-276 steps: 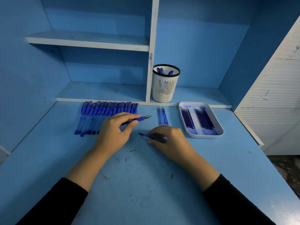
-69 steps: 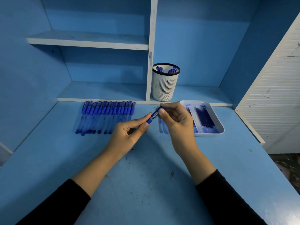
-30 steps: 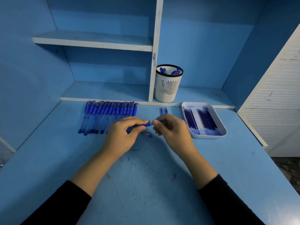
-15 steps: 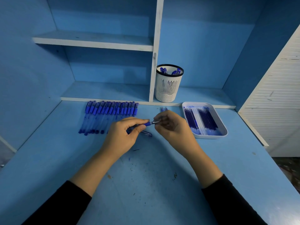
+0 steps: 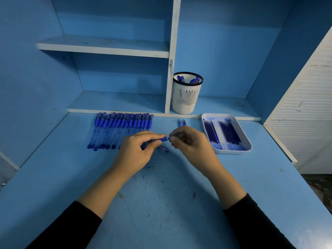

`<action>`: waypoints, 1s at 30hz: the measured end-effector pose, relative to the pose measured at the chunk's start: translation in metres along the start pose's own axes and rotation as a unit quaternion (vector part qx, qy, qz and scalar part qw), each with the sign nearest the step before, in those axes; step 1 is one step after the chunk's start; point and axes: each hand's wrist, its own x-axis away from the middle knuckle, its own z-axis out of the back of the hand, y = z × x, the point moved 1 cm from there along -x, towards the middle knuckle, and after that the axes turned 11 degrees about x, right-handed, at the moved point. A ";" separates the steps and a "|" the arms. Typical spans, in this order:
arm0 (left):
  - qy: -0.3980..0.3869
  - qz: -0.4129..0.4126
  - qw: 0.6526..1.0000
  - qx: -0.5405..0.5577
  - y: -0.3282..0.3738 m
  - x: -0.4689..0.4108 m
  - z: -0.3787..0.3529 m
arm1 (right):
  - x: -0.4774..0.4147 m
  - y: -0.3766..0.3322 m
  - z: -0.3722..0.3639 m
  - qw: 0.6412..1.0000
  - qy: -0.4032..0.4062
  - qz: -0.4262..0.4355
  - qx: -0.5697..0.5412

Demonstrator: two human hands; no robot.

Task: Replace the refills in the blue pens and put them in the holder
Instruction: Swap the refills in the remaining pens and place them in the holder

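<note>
My left hand grips a blue pen by its barrel, with the tip end pointing right. My right hand pinches that tip end between thumb and fingers; what sits between those fingers is hidden. A pen cap lies on the desk just below the pen. A row of several blue pens lies to the left. The white mesh holder stands on the low shelf with a few pens in it. A white tray on the right holds several refills.
Two loose refills lie on the desk behind my right hand. A vertical white divider stands just left of the holder. A white slatted panel bounds the desk on the right. Ink marks speckle the desk surface.
Over the last second my hands stayed together at mid-desk; my right fingers closed in on the pen's tip, hiding the metal point that showed half a second ago.
</note>
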 end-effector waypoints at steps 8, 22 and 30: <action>0.000 0.004 1.000 -0.002 -0.002 0.000 -0.001 | 0.000 -0.002 0.002 0.999 -0.005 -0.014 -0.041; 0.014 0.016 1.000 0.008 -0.003 -0.001 0.004 | -0.001 -0.004 0.018 0.988 0.035 -0.071 -0.133; 0.023 0.021 0.999 0.001 -0.006 -0.002 0.005 | 0.004 0.005 0.006 0.983 -0.029 -0.019 0.178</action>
